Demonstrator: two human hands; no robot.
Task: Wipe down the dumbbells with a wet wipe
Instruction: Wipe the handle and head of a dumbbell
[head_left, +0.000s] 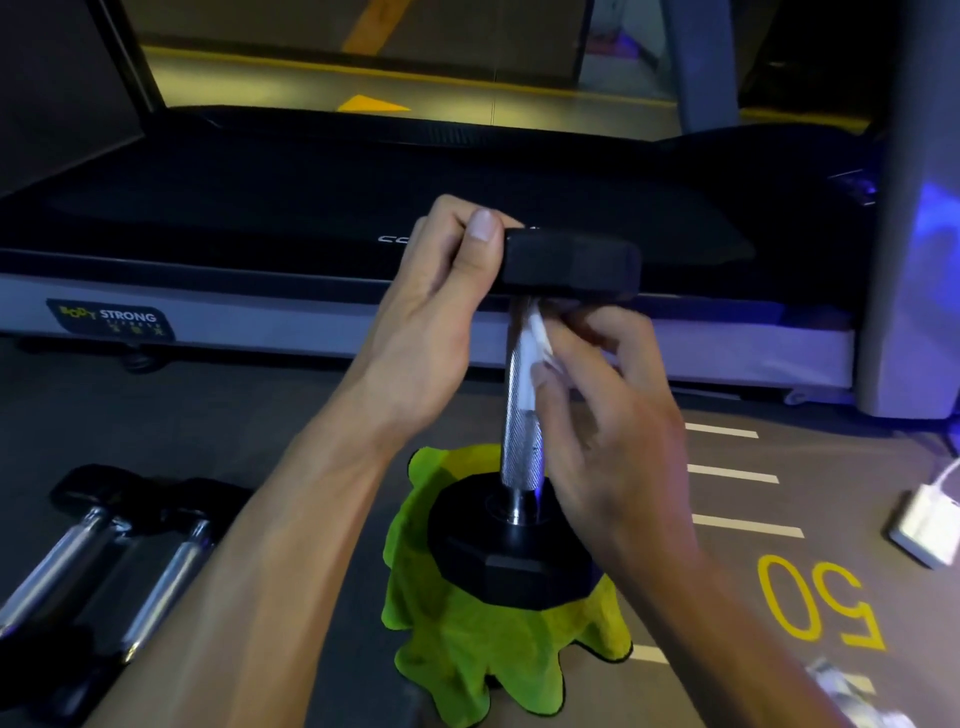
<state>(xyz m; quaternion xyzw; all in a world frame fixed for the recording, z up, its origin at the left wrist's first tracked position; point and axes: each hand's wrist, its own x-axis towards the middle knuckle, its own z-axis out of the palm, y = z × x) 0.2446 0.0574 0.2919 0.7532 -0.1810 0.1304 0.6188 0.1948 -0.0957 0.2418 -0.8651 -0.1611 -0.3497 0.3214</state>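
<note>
A gym is indicated: a treadmill (415, 208) labelled "BODY STRONG" is seen behind, dumbbells (104, 551) are laid on the floor (291, 415), and white lines and a yellow "50" (821, 603) are painted on it.

Grey rubber gym floor (291, 426) w/ white stripes, yellow "50" at 4 o'clock; black-belted treadmill (322, 208) at 12; dim light.

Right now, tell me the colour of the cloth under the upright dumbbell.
Bright lime green cloth, seen in the head view, beneath the dumbbell.
</note>
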